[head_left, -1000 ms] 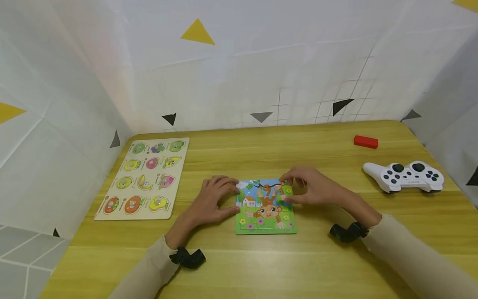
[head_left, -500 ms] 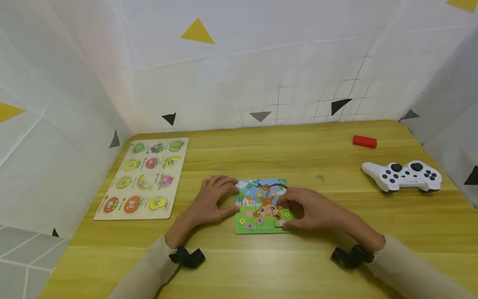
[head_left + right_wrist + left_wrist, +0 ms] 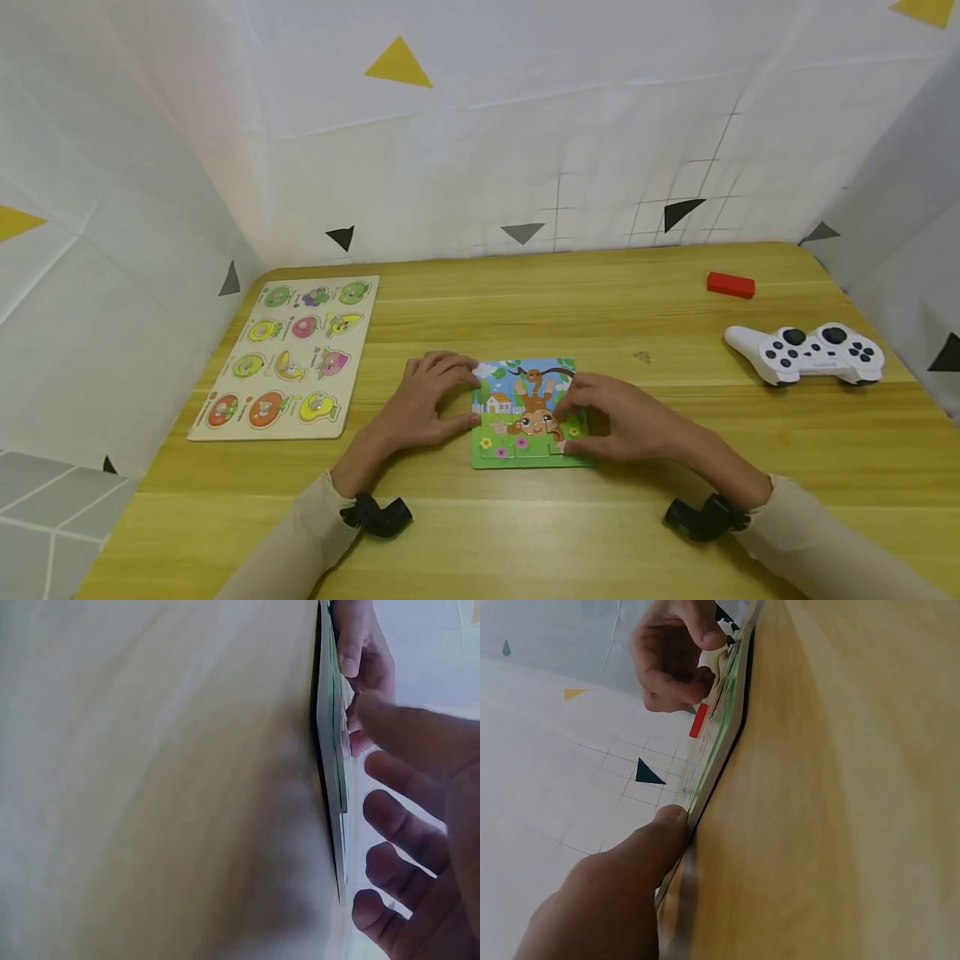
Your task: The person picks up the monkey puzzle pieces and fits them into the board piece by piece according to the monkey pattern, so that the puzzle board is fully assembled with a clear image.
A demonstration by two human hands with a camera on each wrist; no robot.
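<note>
A small square jigsaw puzzle [image 3: 517, 458] with a monkey, a house and flowers lies on the wooden table. My left hand [image 3: 431, 408] holds its left edge, fingers bent near the upper corner and thumb [image 3: 671, 814] lower on the rim. My right hand [image 3: 626, 421] is over the lower right part, where thumb and index finger pinch a puzzle piece [image 3: 557, 448] that looks slightly out of line with its neighbours. In the right wrist view the other fingers [image 3: 386, 810] are spread above the puzzle's edge. My right palm hides the board's right side.
A wooden fruit peg board [image 3: 288, 425] lies at the table's left. A white game controller [image 3: 817, 354] and a red block [image 3: 731, 285] are at the right. White patterned sheets [image 3: 450, 183] stand behind and beside the table [image 3: 525, 533].
My right hand has moved from the puzzle's upper right corner down to its lower right part, and has barely shifted in the last half second. The left hand has stayed on the left edge.
</note>
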